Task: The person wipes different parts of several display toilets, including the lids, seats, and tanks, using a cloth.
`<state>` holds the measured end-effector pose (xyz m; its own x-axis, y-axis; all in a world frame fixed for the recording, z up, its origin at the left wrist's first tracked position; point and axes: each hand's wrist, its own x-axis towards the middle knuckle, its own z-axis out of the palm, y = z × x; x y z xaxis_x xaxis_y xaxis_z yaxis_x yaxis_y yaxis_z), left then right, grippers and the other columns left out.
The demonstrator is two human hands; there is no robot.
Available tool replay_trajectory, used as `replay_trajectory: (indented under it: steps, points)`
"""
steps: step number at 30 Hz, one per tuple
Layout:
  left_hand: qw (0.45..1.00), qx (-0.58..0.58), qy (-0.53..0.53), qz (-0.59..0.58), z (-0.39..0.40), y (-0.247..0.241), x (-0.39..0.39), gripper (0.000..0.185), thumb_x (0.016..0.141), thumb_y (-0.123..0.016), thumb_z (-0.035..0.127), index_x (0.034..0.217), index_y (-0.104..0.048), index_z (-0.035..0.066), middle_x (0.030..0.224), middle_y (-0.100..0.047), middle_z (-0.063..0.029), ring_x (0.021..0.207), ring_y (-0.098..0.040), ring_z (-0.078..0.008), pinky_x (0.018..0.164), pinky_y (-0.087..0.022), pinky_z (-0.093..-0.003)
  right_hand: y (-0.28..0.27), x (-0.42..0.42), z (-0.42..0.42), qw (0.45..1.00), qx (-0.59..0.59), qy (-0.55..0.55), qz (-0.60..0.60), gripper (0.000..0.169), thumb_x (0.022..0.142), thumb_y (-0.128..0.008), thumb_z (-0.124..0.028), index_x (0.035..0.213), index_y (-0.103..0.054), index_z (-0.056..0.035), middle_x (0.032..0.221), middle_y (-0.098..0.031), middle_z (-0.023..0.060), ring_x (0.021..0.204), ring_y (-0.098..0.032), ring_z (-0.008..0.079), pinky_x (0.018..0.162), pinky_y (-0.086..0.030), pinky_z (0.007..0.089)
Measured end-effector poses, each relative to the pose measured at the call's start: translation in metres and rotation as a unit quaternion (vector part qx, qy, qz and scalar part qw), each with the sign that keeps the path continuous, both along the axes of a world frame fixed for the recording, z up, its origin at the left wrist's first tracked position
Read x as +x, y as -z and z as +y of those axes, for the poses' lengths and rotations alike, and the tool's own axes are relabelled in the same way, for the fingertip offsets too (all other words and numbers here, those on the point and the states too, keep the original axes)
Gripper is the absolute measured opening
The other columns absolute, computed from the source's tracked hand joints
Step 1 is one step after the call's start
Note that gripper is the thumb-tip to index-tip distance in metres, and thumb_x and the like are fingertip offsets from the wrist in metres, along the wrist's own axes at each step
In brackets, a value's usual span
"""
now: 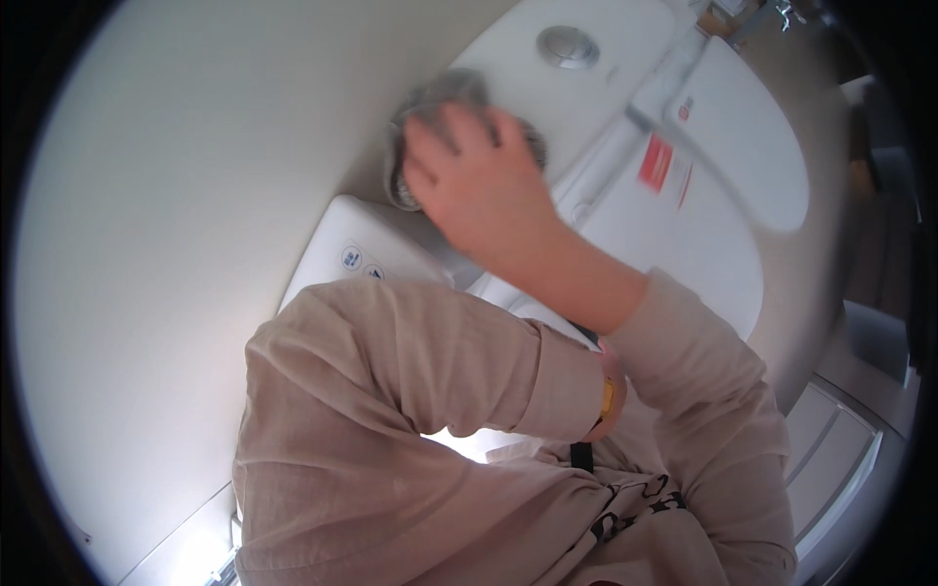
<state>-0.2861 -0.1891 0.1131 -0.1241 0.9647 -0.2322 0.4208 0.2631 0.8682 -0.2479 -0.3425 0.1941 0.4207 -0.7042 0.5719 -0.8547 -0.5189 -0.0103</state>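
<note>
My right hand [484, 183] presses a bunched grey cloth [458, 84] onto the far end of a white toilet cistern lid [506, 58], close to the wall. The fingers are bent over the cloth, and motion blurs them. A round metal flush button [568, 47] sits in the lid, to the right of the cloth. My left arm is bent across my front, with a yellow band [607, 399] at the wrist. Most of my left hand [615, 377] is hidden behind my right forearm, so its fingers cannot be made out.
A pale wall [205, 183] rises on the left. Below the cloth stands a white fixture [330, 242] with round blue stickers. A white toilet lid [681, 249] bears a red label [656, 162]. Beyond it is another white lid-like panel [747, 139].
</note>
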Motion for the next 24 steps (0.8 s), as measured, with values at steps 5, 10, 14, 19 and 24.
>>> replay_trajectory:
  steps: [5,10,14,19,24]
  points:
    - [0.958,-0.245,-0.142,0.055,0.005,-0.021,0.018,0.024,0.08,-0.057,0.011,0.103,-0.061,0.006,0.094,-0.062,-0.0099,0.084,-0.06,-0.0218,0.071,-0.045,-0.0339,0.004,0.023,0.012,0.983,-0.014,0.011,0.183,0.022,0.072,-0.058,-0.02,0.085,-0.071,-0.0065,0.124,-0.051,0.0137,0.117,-0.043,0.0327,0.095,-0.035,0.0489]
    - [0.928,-0.319,-0.181,0.07,0.01,-0.027,0.023,0.026,0.08,-0.057,0.012,0.105,-0.06,0.006,0.095,-0.062,-0.0099,0.085,-0.06,-0.0221,0.072,-0.045,-0.0341,0.002,0.007,0.018,0.931,-0.031,-0.07,0.356,0.027,0.074,-0.059,-0.024,0.094,-0.071,-0.0085,0.131,-0.047,0.0123,0.126,-0.036,0.0324,0.098,-0.031,0.0516]
    - [0.916,-0.344,-0.193,0.074,0.014,-0.025,0.026,0.027,0.08,-0.057,0.012,0.106,-0.059,0.006,0.096,-0.062,-0.01,0.086,-0.06,-0.0224,0.073,-0.045,-0.0342,0.012,0.001,0.024,0.844,-0.142,-0.11,0.506,0.034,0.078,-0.058,-0.025,0.109,-0.066,-0.0127,0.131,-0.048,0.0105,0.126,-0.035,0.0325,0.1,-0.029,0.0519]
    - [0.907,-0.356,-0.209,0.081,0.013,-0.024,0.025,0.028,0.081,-0.057,0.013,0.108,-0.058,0.006,0.098,-0.062,-0.01,0.087,-0.06,-0.0226,0.074,-0.045,-0.0343,0.08,-0.017,0.045,0.774,-0.208,-0.117,0.587,0.038,0.082,-0.054,-0.025,0.116,-0.061,-0.0096,0.126,-0.052,0.0058,0.126,-0.037,0.0245,0.107,-0.026,0.0419]
    - [0.906,-0.357,-0.212,0.084,0.007,-0.025,0.029,0.03,0.081,-0.057,0.013,0.11,-0.056,0.006,0.099,-0.061,-0.01,0.088,-0.06,-0.0229,0.075,-0.045,-0.0345,0.147,-0.03,0.053,0.8,-0.229,-0.097,0.546,0.034,0.083,-0.051,-0.021,0.11,-0.063,-0.0045,0.122,-0.055,0.0036,0.124,-0.041,0.0175,0.111,-0.025,0.0343]
